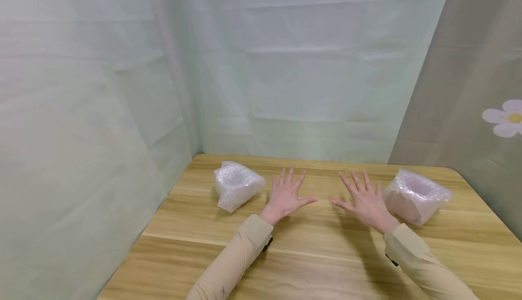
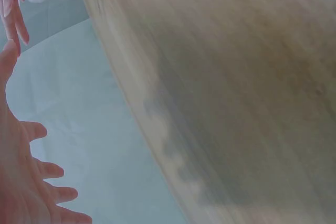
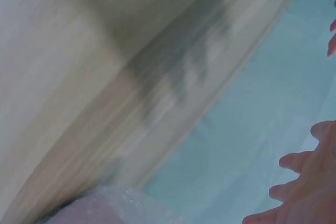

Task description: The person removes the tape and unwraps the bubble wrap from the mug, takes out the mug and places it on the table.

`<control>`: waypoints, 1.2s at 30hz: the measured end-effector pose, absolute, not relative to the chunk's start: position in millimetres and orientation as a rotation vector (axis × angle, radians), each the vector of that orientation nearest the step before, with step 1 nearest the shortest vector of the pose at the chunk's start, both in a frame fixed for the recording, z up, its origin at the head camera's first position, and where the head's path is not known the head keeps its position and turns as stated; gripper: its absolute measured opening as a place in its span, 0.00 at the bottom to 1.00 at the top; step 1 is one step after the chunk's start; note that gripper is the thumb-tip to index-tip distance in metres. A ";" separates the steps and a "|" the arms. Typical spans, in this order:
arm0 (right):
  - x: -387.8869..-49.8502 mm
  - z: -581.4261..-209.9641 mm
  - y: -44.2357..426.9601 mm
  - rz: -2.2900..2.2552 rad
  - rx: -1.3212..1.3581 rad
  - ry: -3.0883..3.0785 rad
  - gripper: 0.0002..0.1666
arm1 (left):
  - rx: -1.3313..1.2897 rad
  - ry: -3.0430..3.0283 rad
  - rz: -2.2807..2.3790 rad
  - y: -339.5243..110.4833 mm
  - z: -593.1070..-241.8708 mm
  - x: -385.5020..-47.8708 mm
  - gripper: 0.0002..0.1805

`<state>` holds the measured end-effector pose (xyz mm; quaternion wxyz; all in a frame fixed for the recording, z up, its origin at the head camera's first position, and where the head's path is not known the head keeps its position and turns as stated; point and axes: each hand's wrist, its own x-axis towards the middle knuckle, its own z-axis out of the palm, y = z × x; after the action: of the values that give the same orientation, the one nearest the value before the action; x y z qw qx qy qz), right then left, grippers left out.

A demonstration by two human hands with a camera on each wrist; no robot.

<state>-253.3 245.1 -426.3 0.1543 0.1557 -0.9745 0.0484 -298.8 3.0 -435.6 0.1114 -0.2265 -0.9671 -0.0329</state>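
While two bundles sit wrapped in clear bubble wrap, one to each side of you, both your hands are between them. The left bundle [image 1: 238, 186] lies toward the far left of the table [image 1: 318, 263], just beyond the little-finger side of your left hand [image 1: 284, 198], with a narrow gap showing. The right bundle [image 1: 418, 198], with a pinkish tint under its wrap, is just beside the outer edge of your right hand [image 1: 367, 204]; the two overlap from the head view, so whether they touch you cannot tell there.

Your left hand is spread wide, fingers straight and fanned, the thumb stretched inward. Your right hand mirrors it, equally spread, its thumb pointing back toward the left one. The thumbs are apart, and neither hand grips anything. Both are raised over the wood-grain surface, where the wrist views show a fingered shadow [image 3: 178, 72].

Further out, you have beige sleeves [image 1: 240, 254] on both arms, a dark mark on the left one. Pale cloth [image 1: 302, 64] hangs behind the table, and grey-brown cloth [image 1: 452, 87] at the right carries a white flower [image 1: 505, 118] with a yellow centre.
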 end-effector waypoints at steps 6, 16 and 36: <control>-246.4 -416.8 249.4 0.162 0.512 -2.728 0.50 | -0.691 -2.795 -0.112 6.0 -431.7 -298.0 0.48; -238.8 -404.6 261.0 0.198 0.550 -2.694 0.50 | -0.735 -2.786 -0.167 13.1 -425.7 -294.3 0.48; -225.1 -369.4 311.2 0.465 0.559 -2.572 0.49 | -0.859 -2.721 -0.495 43.2 -424.1 -292.9 0.48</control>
<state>-225.1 311.2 -369.4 0.2322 0.2033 -0.9360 0.1693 -292.9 43.2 -424.1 0.1223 -0.2945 -0.9325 -0.1695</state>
